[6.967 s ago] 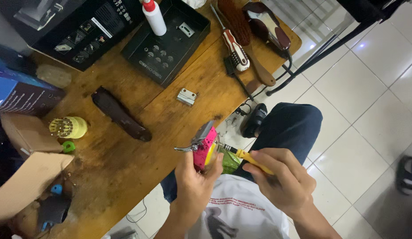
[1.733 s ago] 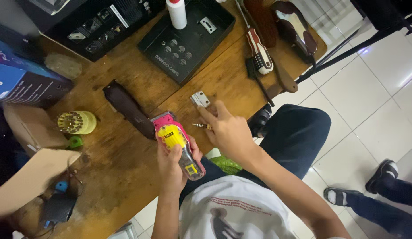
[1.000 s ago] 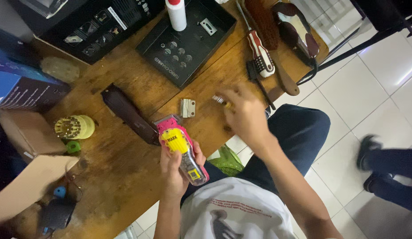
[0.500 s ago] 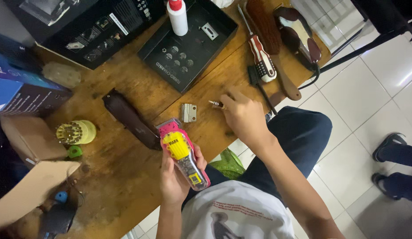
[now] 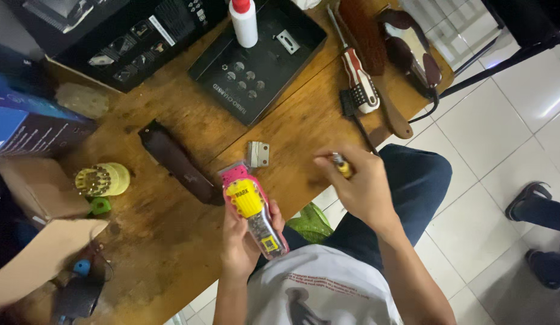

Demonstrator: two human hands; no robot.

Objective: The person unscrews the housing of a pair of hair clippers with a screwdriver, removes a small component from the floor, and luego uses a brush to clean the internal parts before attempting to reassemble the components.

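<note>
Clipper (image 5: 253, 210) in left hand (image 5: 244, 241), fingers wrapped, blade end toward table; right hand (image 5: 361, 186) fingers pinching screwdriver (image 5: 341, 165)

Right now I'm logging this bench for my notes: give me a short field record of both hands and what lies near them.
left hand: grips a pink and yellow hair clipper, blade end toward the table
right hand: grips a small yellow-handled tool
near the clipper: loose metal blade, dark clipper
surface: wooden table
</note>
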